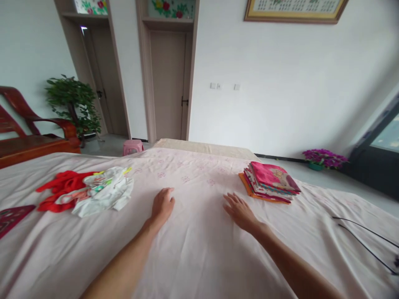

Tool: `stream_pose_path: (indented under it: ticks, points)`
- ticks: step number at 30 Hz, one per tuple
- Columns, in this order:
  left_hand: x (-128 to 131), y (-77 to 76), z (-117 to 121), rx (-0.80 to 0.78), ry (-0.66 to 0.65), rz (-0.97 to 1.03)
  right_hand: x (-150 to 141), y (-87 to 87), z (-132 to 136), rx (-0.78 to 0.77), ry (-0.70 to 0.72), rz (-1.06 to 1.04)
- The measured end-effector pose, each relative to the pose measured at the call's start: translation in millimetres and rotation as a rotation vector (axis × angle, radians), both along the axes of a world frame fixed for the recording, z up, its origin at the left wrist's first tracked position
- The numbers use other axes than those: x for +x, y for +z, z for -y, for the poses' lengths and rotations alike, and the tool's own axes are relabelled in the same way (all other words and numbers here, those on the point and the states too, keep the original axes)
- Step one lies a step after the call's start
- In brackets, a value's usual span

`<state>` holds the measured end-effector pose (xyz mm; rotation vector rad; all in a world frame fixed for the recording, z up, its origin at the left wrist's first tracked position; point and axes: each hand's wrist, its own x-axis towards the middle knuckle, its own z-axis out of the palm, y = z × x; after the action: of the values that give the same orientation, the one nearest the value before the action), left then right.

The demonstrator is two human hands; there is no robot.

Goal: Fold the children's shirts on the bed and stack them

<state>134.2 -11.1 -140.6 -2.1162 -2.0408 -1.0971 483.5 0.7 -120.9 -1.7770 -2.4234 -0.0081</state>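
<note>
Head view, hands [163, 203] apart, seemingly palm-down.

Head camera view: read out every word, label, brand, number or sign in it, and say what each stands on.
None can be read for certain.
Framed picture on the wall: rows of dark characters, too small and blurred to read.
Stack of folded cloths: small marks on the layered edges, too blurred to tell whether they are letters or pattern.
Dark red item at the left edge: pale marks, also too unclear to tell.
</note>
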Motion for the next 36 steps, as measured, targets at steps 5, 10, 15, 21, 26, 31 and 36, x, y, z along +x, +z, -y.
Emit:
stream_pose_path:
  ticks: [5, 10, 15, 21, 26, 31, 36]
  points:
    - [-85, 25.2, 4, 0.027, 0.281, -0.026, -13, -20.8, 23, 0.008, -0.019, -0.002]
    - [-170, 46.2, 30, -0.062, 0.702, -0.097, -16, -18.7, 22, 0.063, -0.038, -0.007]
    - [-190, 69.1, 38, -0.059, 0.687, -0.031, -17, -18.3, 24, 0.094, -0.026, -0.019]
    - [-93, 88.2, 25, 0.188, 0.335, 0.122, -16, -15.1, 25, 0.086, -0.027, -0.048]
    - [11, 76.2, 53, 0.079, -0.372, 0.081, -11, -11.9, 26, 0.055, -0.025, -0.096]
    - [17, 32.4, 54, 0.080, -0.175, 0.004, -8, -9.5, 28, 0.055, -0.026, -0.149]
    - [-8, -3.7, 38, -0.018, -0.065, 0.029, -9, -10.2, 31, 0.092, -0.005, -0.171]
